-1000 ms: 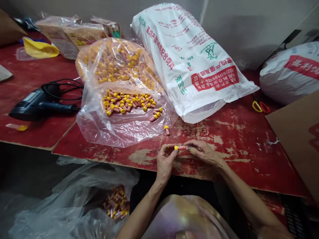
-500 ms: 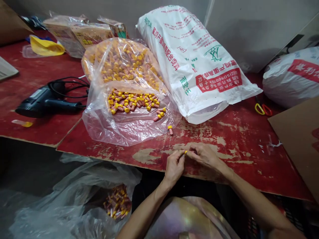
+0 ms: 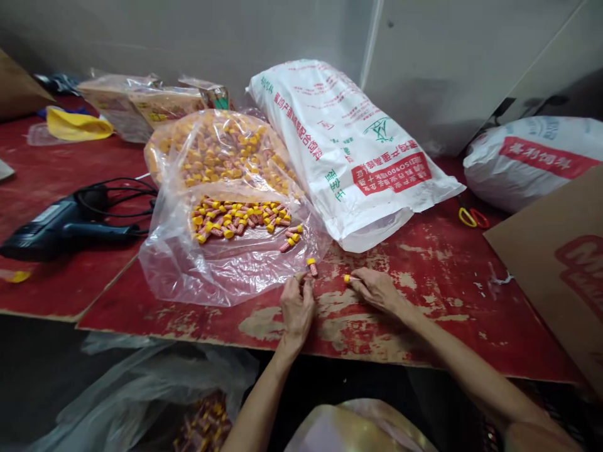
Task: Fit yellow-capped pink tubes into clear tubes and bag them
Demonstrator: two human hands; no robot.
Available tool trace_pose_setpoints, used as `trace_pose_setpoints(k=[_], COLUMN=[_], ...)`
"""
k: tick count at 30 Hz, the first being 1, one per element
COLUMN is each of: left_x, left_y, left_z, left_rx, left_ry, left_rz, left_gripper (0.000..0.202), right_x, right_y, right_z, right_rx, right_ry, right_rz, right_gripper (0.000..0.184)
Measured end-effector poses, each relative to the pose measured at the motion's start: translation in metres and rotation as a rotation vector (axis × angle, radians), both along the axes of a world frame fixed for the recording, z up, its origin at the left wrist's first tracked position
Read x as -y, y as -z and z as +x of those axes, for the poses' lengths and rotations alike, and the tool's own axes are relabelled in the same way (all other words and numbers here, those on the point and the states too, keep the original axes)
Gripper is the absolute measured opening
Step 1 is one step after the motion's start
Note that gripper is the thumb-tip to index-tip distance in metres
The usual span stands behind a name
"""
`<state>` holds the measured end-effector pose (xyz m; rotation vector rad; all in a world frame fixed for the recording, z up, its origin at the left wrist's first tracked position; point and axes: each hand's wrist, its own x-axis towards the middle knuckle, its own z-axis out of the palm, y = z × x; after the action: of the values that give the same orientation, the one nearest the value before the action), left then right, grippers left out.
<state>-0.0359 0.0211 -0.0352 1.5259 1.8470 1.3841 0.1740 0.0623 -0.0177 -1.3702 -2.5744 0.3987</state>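
Yellow-capped tube (image 3: pixel 347 279) was pinched in right hand (image 3: pixel 378 290) | left hand (image 3: pixel 296 306), grasp indiscernible, was curled just beside loose tube (image 3: pixel 311 267).

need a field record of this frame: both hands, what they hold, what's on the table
left hand: low on the table, fingertips next to loose tube; contact unclear
right hand: pinches yellow-capped tube
clear bag: open toward the hands, many tubes inside
white sack: lying right of the bag
black tool: corded, far left
scissors: far right
table: red, paint worn
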Motion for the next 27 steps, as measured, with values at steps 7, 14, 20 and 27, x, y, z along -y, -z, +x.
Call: trace_pose_setpoints(k=[7,14,20,27], left_x=[-0.054,-0.041,0.0,0.019], left_y=[-0.004,-0.008,-0.009,-0.012], left_z=[-0.002,-0.011,-0.009,0.0], left_rx=[-0.253,0.189,0.626,1.032], left_ry=[0.006,0.079,0.081,0.062], left_rz=[-0.142,-0.179,-0.29,-0.279], left_gripper=[0.017,0.012,0.021,0.037], right_x=[-0.019,-0.127,-0.171,-0.141], right_y=[0.014,-0.014,-0.003,-0.011], right_z=[0.003,0.043,0.038,0.05], right_rx=[-0.022,0.031,0.039,-0.061], right_ry=[0.121,0.775,0.754,0.736], right_rz=[0.315,0.164,0.049,0.084], right_gripper=[0.028,0.038,0.029,0.036])
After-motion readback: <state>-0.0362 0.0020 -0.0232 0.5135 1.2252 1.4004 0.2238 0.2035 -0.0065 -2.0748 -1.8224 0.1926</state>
